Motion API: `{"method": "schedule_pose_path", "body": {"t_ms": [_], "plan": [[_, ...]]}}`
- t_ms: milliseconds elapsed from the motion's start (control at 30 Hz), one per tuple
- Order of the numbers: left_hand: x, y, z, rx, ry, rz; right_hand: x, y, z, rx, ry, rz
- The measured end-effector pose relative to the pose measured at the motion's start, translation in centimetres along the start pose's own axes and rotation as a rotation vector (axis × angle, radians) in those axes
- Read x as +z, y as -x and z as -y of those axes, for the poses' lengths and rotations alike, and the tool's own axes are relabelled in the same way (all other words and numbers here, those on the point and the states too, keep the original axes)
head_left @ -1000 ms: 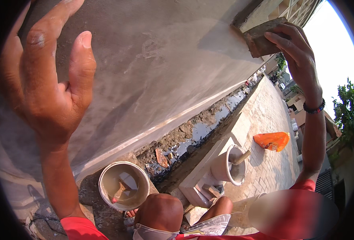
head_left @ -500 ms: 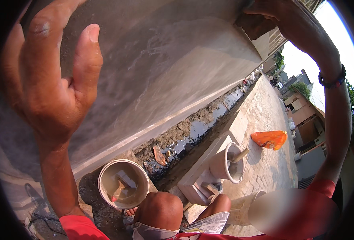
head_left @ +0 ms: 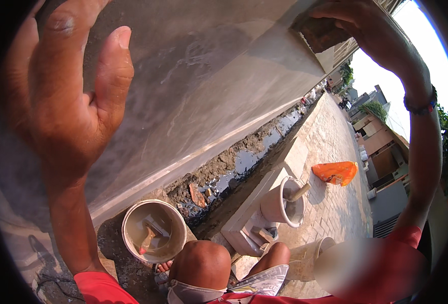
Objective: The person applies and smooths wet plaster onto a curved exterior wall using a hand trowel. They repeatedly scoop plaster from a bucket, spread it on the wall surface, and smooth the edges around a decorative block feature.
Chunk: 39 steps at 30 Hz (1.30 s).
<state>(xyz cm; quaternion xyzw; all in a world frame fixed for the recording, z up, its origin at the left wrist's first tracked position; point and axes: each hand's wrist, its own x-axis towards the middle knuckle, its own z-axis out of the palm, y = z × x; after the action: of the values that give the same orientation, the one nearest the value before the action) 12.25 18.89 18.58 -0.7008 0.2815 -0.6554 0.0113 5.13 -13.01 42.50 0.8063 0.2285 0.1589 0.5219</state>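
Observation:
A smooth grey plastered wall [head_left: 209,101] fills the upper middle and left. My left hand [head_left: 72,101] is raised in front of it at the left, fingers apart, thumb up, holding nothing; whether it touches the wall I cannot tell. At the upper right, my right hand [head_left: 360,25], with a dark bracelet on the wrist, grips a dark brown flat block [head_left: 328,39] held against the wall near its end. The block's exact kind is unclear, and my fingers hide part of it.
A bucket [head_left: 128,242] of murky water with a tool inside stands left of my knees. A ditch [head_left: 247,159] with dark water runs along the wall. Right of it are a pale bucket [head_left: 270,205] with a handled tool, an orange bag [head_left: 335,173] and a paved lane [head_left: 330,213].
My right hand and the brown block have shifted slightly left along the wall. My left hand stays raised and spread, a little to the right. The whole view has tilted slightly.

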Motion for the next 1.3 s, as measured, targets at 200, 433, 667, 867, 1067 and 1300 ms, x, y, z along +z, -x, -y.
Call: {"method": "schedule_pose_path", "body": {"t_ms": [200, 433, 667, 867, 1067, 1300], "plan": [[0.2, -0.6, -1.0, -0.061, -0.002, -0.046, 0.1, -1.2, 2.1, -0.038, 0.044, 0.065], [1.7, -0.3, -1.4, -0.068, 0.152, -0.167, -3.6, -0.6, -1.1, 0.464, -0.087, -0.017], [1.9, -0.6, -2.0, -0.045, 0.176, -0.224, -3.2, 5.7, -3.6, 0.745, -0.490, -0.277], [0.3, -1.1, -2.9, -0.163, 0.004, -0.175, 3.8, 6.4, 1.7, 0.858, -1.070, -0.534], [0.3, -1.6, -3.7, -0.223, 0.014, -0.204, 7.3, 4.0, 7.9, 0.917, -0.620, -0.777], [0.9, -1.9, -4.2, -0.226, 0.040, -0.254, 12.9, 5.2, 13.8, 0.889, -0.671, -0.838]]}}
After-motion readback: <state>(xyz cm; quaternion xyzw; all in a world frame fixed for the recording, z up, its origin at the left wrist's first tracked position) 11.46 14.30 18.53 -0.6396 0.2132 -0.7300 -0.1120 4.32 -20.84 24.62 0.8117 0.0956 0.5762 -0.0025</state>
